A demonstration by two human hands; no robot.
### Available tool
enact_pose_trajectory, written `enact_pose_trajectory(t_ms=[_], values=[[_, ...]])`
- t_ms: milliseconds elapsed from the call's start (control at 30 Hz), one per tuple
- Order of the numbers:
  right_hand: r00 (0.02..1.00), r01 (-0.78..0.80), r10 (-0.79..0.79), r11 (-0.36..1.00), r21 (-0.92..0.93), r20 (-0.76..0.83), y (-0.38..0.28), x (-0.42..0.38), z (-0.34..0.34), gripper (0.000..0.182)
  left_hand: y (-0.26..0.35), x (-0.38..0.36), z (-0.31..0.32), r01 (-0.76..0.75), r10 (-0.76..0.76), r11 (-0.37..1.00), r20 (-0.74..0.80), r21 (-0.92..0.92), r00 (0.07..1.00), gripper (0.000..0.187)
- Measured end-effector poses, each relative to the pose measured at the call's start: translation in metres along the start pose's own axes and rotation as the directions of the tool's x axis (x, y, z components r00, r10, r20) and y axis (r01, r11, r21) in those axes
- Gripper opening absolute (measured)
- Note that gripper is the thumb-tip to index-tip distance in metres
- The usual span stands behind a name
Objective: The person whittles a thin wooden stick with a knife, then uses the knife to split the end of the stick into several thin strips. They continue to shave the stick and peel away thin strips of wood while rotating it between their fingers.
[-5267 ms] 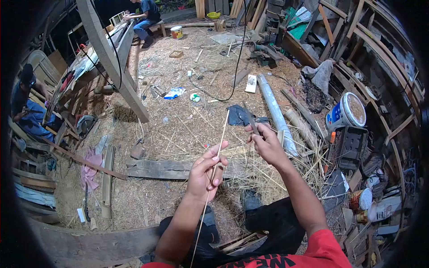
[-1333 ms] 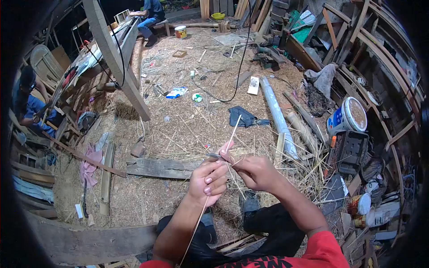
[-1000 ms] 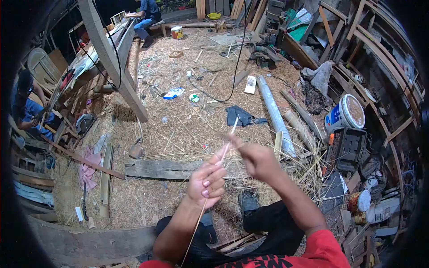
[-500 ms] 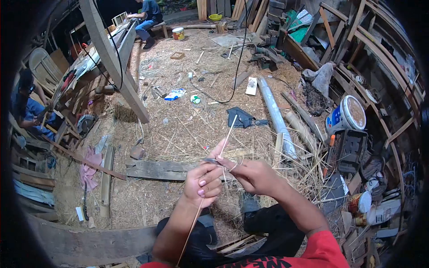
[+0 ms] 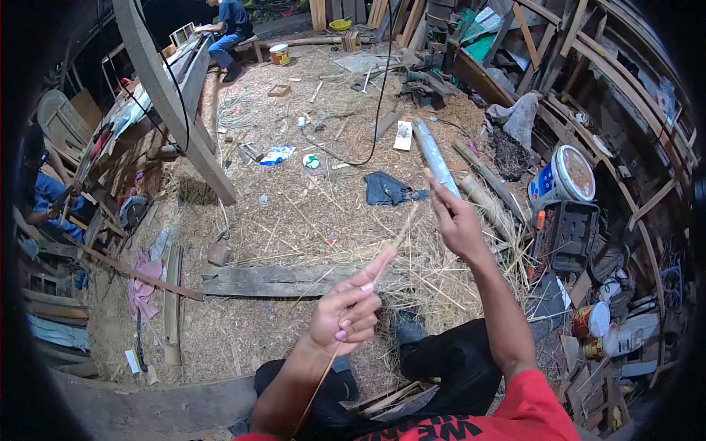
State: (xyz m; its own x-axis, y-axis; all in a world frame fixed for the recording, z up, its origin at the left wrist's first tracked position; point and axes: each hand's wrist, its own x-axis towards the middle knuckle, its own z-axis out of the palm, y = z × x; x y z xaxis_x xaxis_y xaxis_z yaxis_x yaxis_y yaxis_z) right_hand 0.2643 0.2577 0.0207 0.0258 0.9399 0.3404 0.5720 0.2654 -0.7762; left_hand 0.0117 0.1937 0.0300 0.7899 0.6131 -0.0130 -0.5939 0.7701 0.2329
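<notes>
Head view, left hand [image 5: 344,316] gripping strip [image 5: 404,228], bucket [image 5: 543,184] (brown within rim)

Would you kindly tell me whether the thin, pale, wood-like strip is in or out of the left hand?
In: the left hand is curled around the strip, which shows both above and below it.

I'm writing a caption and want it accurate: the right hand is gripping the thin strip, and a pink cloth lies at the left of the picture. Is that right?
Not quite: the head view shows the thin strip gripped in the left hand, with the pink cloth lying at the left.
</notes>
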Motion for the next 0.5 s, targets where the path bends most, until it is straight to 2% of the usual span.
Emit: enact_pose_trajectory(t_ms=[33,100,167,233,333,433,500], values=[[1.000,-0.021,0.021,0.999,0.038,-0.001,-0.002,-0.002,-0.002,0.054,0.001,0.001,0.000,-0.029,0.029,1.000,-0.005,0.002,1.000,0.059],[0.993,0.064,-0.070,0.996,0.058,0.099,-0.013,-0.012,0.000,0.050,0.008,0.003,-0.005,-0.094,0.095,0.995,-0.042,0.010,0.995,0.059],[0.920,0.277,-0.282,0.959,0.057,0.274,-0.031,-0.031,0.012,0.049,0.013,0.004,-0.007,-0.135,0.139,0.989,-0.075,0.057,0.987,0.058],[0.781,0.506,-0.471,0.862,0.025,0.410,-0.031,-0.042,0.027,0.048,0.012,0.004,-0.005,-0.155,0.156,0.988,-0.107,0.020,0.982,0.057],[0.800,0.523,-0.464,0.850,-0.063,0.381,-0.046,-0.048,0.026,0.046,0.009,0.001,-0.002,-0.158,0.158,0.987,-0.074,-0.002,0.985,0.056],[0.822,0.521,-0.443,0.839,-0.159,0.358,-0.047,-0.046,0.020,0.048,0.006,0.000,0.001,-0.128,0.132,0.990,-0.065,0.060,0.989,0.054],[0.847,0.509,-0.450,0.840,-0.189,0.281,-0.036,-0.044,0.022,0.050,0.004,0.000,0.002,-0.128,0.134,0.989,-0.083,0.068,0.988,0.055]])
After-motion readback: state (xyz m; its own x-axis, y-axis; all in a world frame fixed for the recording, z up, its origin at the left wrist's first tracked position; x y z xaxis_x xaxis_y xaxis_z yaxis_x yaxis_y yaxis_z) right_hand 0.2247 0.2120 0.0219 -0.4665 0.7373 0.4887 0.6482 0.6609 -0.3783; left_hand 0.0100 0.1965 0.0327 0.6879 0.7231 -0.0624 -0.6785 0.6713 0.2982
